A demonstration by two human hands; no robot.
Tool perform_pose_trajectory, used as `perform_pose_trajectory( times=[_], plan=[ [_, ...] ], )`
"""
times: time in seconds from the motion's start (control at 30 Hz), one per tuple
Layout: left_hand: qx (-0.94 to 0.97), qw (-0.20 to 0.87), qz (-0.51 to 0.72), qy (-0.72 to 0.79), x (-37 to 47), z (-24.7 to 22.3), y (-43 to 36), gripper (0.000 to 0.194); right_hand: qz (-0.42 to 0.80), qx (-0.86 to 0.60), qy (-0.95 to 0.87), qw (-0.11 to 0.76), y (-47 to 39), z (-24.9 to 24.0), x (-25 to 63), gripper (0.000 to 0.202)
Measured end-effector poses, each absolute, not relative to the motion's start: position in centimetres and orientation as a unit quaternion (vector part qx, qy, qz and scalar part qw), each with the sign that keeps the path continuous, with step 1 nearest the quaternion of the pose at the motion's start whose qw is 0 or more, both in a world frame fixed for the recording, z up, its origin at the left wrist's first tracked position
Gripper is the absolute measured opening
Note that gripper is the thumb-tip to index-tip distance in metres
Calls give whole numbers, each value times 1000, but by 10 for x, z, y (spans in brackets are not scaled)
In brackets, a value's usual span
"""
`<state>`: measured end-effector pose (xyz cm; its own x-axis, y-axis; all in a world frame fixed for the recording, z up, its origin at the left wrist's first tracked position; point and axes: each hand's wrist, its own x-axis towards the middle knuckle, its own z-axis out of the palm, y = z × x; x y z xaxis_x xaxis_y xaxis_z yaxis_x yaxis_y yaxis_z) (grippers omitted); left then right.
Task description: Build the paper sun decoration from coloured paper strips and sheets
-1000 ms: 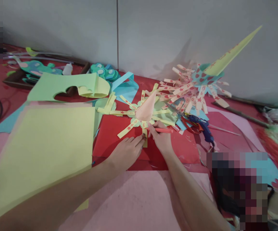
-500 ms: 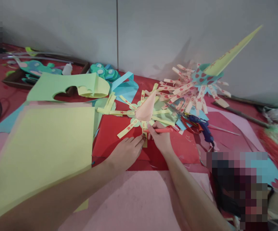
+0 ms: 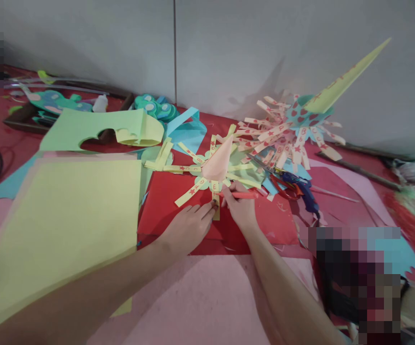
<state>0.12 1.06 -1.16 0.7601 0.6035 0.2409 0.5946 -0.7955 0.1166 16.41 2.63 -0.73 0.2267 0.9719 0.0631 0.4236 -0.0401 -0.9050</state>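
Observation:
A paper craft with a pink cone (image 3: 217,163) at its centre lies on a red board (image 3: 167,206). Yellow strips with red letters and stars spread out from its pale green scalloped base. My left hand (image 3: 189,225) has its fingertips closed on the outer end of the yellow paper strip (image 3: 215,211) that points toward me. A red marker (image 3: 241,195) is gripped in my right hand (image 3: 241,208), its tip at that strip just under a red letter E. Fingers partly cover the strip's lower end.
Yellow sheets (image 3: 85,230) are stacked at left, with a green cut-out sheet (image 3: 85,124) behind. Scissors (image 3: 282,187) and a blue glue gun (image 3: 303,189) lie right of the board. A finished-looking craft with a yellow cone (image 3: 351,76) stands near the wall. Pink paper (image 3: 193,302) lies in front.
The marker's tip has shifted slightly on the strip, and its back end has swung a little to the right. More red marking shows under the E. My left hand stays put.

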Motion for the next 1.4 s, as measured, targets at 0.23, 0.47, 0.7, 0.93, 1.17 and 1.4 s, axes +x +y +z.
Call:
perform_pose_trajectory(
  times=[0.23, 0.47, 0.7, 0.93, 1.17, 1.4],
  plan=[
    [941, 18, 119, 317, 1, -11, 10, 35, 352, -638, -499, 469, 27, -11, 165, 36],
    [941, 14, 111, 319, 1, -10, 10, 34, 336, -636, -500, 483, 26, -7, 165, 36],
    [949, -9, 122, 292, -1, -8, 6, 27, 328, -649, -495, 476, 26, -3, 164, 37],
    [951, -9, 135, 277, 0, -8, 4, 24, 296, -654, -495, 490, 22, -5, 161, 33],
    [951, 0, 135, 280, 0, -10, 4, 23, 331, -644, -517, 457, 19, -10, 159, 36],
    [950, 10, 140, 279, 1, -9, 5, 24, 315, -653, -536, 433, 19, -7, 159, 38]
  ],
)
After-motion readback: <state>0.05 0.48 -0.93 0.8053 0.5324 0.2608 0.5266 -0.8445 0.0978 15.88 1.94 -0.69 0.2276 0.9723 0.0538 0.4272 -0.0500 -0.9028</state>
